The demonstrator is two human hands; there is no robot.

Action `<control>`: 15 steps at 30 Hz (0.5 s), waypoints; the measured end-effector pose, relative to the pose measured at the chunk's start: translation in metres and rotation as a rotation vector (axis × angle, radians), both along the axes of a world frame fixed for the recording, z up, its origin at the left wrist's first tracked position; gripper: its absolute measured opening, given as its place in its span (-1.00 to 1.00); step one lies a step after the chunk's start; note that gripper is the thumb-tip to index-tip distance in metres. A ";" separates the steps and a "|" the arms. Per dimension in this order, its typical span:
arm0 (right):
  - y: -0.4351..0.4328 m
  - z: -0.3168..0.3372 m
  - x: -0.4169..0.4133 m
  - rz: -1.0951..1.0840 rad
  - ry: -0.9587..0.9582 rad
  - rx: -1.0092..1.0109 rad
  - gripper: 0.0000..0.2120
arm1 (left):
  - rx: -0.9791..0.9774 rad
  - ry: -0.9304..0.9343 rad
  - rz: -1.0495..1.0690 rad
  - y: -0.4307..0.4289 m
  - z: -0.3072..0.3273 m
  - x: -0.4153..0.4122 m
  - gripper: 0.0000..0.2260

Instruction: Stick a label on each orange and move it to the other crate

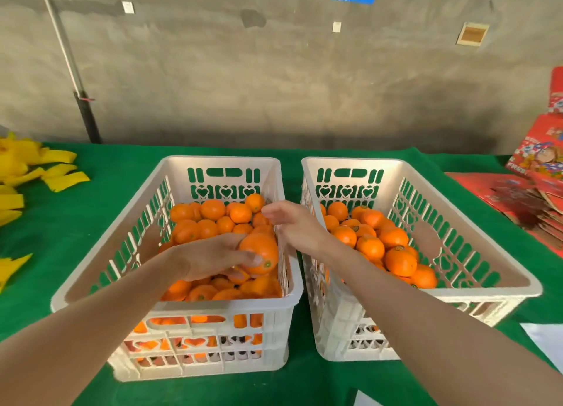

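Two white plastic crates stand side by side on a green cloth. The left crate point(91, 286) is nearly full of oranges. The right crate point(475, 238) holds a smaller heap of oranges point(370, 247), some with a small round label. My left hand point(210, 257) grips one orange point(260, 253) above the left crate, near its right wall; a small green label shows on that orange. My right hand point(292, 222) hovers over the gap between the crates, fingers extended toward the left crate, holding nothing that I can see.
Yellow paper strips point(33, 174) lie on the cloth at the left. Red printed cartons point(530, 192) are stacked at the right. A white sheet point(545, 341) lies at the near right. A grey wall and a leaning pole point(73, 70) stand behind the table.
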State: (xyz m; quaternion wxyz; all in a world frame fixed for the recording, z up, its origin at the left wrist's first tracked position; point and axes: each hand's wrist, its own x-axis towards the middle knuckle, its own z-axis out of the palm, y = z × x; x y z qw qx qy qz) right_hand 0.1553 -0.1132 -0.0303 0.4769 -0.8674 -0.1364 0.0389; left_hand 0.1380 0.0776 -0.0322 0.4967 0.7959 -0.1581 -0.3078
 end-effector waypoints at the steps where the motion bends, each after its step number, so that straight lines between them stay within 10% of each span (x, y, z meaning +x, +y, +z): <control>1: -0.004 0.005 -0.010 0.065 -0.017 -0.009 -0.44 | -0.048 0.002 0.017 -0.001 0.001 -0.004 -0.79; 8: -0.031 0.022 -0.080 0.147 -0.080 -0.020 -0.42 | -0.341 0.303 0.245 -0.038 0.029 -0.047 -0.35; 15: -0.077 0.006 -0.140 0.180 -0.039 0.011 -0.57 | -0.523 0.212 0.108 -0.075 0.022 -0.114 -0.25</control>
